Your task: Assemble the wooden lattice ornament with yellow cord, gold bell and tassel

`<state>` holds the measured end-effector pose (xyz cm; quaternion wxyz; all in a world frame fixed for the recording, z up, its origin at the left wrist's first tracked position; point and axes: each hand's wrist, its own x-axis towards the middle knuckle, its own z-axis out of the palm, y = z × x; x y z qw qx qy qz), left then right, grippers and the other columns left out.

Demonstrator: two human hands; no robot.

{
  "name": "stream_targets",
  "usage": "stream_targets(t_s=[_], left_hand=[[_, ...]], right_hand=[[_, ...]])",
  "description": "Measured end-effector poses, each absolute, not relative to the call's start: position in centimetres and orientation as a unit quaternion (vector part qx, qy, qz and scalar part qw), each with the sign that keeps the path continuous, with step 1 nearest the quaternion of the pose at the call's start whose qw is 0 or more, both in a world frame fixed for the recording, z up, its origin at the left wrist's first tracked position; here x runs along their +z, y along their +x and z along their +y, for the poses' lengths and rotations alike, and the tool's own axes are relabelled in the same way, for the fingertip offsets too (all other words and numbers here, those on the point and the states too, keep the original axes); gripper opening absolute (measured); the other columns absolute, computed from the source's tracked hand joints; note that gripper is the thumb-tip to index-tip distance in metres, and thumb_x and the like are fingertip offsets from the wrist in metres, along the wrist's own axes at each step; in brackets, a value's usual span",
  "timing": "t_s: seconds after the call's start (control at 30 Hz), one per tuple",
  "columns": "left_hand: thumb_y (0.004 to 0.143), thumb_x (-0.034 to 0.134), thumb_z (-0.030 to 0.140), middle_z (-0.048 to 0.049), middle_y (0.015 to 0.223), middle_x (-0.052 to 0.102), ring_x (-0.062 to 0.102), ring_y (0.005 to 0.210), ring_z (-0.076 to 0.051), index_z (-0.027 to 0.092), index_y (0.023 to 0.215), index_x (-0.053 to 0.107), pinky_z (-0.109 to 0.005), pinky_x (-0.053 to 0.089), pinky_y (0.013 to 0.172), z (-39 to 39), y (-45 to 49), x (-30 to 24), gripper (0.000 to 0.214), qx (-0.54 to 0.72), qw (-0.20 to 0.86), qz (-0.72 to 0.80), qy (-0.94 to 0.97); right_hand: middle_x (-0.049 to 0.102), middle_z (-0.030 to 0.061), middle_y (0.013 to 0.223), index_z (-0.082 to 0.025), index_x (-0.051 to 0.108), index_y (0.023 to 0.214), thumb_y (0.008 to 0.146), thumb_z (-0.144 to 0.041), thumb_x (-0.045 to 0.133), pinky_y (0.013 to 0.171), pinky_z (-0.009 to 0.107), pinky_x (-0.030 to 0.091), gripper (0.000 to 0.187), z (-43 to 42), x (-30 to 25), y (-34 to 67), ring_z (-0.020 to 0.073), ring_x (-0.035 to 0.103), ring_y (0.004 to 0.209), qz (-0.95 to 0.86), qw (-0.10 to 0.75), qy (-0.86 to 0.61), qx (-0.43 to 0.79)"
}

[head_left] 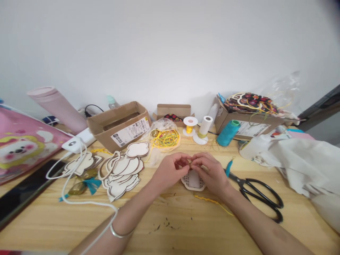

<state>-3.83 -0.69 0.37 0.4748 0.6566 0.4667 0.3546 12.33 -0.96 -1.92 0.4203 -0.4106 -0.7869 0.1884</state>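
Note:
My left hand (171, 170) and my right hand (211, 171) meet at the middle of the wooden table (186, 226), fingertips pinched together over a small pale wooden cut-out piece (193, 181) that lies under them. What the fingertips pinch is too small to make out. A yellow cord (212, 202) trails on the table below my right wrist. Black scissors (261, 194) lie just right of my right hand, with a teal tassel (228, 167) beside it. My left wrist wears a silver bangle (119, 233).
A pile of wooden cut-outs (122, 171) and a white cable (77, 184) lie to the left. Behind the hands are cardboard boxes (119, 125), a bag of yellow cord (164, 138), thread spools (190, 125), a teal spool (227, 132). White cloth (297, 159) lies right.

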Motion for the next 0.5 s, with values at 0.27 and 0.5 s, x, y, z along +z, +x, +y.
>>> stream_targets(t_s=[0.27,0.5], left_hand=[[0.07,0.049,0.011,-0.0012,0.078,0.065,0.056,0.071,-0.015,0.02,0.083,0.064,-0.025,0.04,0.066,-0.94,-3.91,1.16,0.022,0.301,0.243,0.457,0.801],[0.072,0.052,0.015,-0.0021,0.082,0.066,0.058,0.077,-0.017,0.022,0.087,0.064,-0.027,0.041,0.072,-0.78,-4.04,0.47,0.02,0.324,0.204,0.458,0.802]], right_hand=[[0.063,0.0028,0.083,-0.02,0.057,0.073,0.077,-0.013,0.053,0.072,0.03,0.043,0.01,-0.65,-2.05,12.15,0.015,0.055,0.08,-0.789,0.407,-0.394,0.238],[0.061,0.0019,0.072,-0.018,0.061,0.078,0.077,-0.023,0.052,0.056,0.025,0.043,0.01,-0.58,-2.48,11.97,0.0129,0.054,0.063,-0.702,0.394,-0.493,0.33]])
